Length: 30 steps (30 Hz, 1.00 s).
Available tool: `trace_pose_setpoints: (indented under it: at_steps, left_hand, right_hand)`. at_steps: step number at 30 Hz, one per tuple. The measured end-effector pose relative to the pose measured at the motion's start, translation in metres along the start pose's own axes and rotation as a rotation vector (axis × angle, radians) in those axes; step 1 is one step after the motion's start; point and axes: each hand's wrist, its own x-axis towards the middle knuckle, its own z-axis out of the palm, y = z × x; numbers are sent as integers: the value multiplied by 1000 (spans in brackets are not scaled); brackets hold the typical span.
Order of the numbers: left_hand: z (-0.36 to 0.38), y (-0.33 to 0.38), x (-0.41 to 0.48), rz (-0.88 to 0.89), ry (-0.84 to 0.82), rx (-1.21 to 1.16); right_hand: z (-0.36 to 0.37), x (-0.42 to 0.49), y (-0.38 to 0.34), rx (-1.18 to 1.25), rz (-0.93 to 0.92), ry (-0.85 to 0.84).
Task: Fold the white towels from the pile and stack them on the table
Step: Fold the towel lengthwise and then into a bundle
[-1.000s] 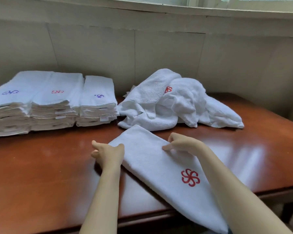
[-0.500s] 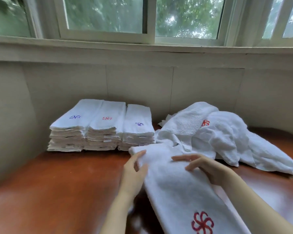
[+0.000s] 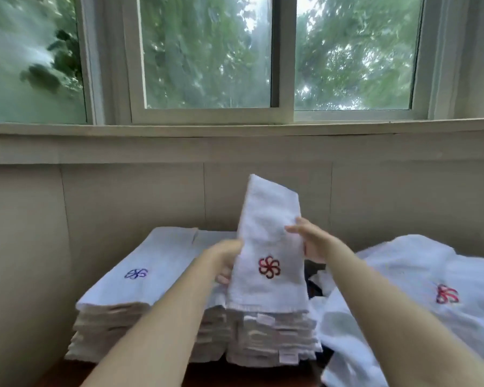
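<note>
The left hand and right hand each grasp a side edge of the folded towel, its far end tilted up above the rightmost stack. The unfolded pile lies to the right.

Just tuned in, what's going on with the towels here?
A person holds a folded towel with a red emblem in both hands, the left hand gripping its left edge, the right hand its right edge. Its near end meets the right-hand stack of folded towels; its far end tilts up. The unfolded pile lies to the right.
</note>
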Motion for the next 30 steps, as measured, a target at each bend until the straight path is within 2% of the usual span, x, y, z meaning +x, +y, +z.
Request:
trace_pose_setpoints:
  at_steps: [2,4,5,9,12,15,19,22,24,25,27,28,29,30]
  left_hand:
    - [19,-36,26,-43,71,289]
    - [29,-55,43,36,234,493]
    - [33,-59,44,80,264,523]
    - [41,-59,31,212,306,489]
    - [46,-54,13,284,358,292]
    - [50,-61,-1,245,288,230]
    - [53,-78,-3,161,191,332]
    - [56,-83,-6,140,109,378]
    - [57,-80,-10,144,110,537]
    - [56,-75,-12,166,181,701]
    - [56,-64,-12,244,435,982]
    - [59,-59,-10,313,506,1058]
    - [64,-58,-6,406,495,1109]
    - [69,-60,-2,474,393,1144]
  right_hand:
    - [1,21,57,-48,145,33]
    - [-3,36,95,-44,130,116]
    - [-7,41,107,-34,102,159]
    - [-18,54,114,-8,58,198]
    - [-14,57,105,-145,48,209]
    - [-11,60,102,-207,36,187]
    - [-10,56,98,-283,85,112]
    - [-9,53,93,-354,108,139]
    - [-3,52,92,-520,113,185]
    - [1,53,91,-709,107,221]
    - [12,54,87,-1085,45,288]
    - [20,54,84,-1169,-10,269]
    - [28,54,82,-1199,-52,194]
    - [36,56,82,-1207,-69,76]
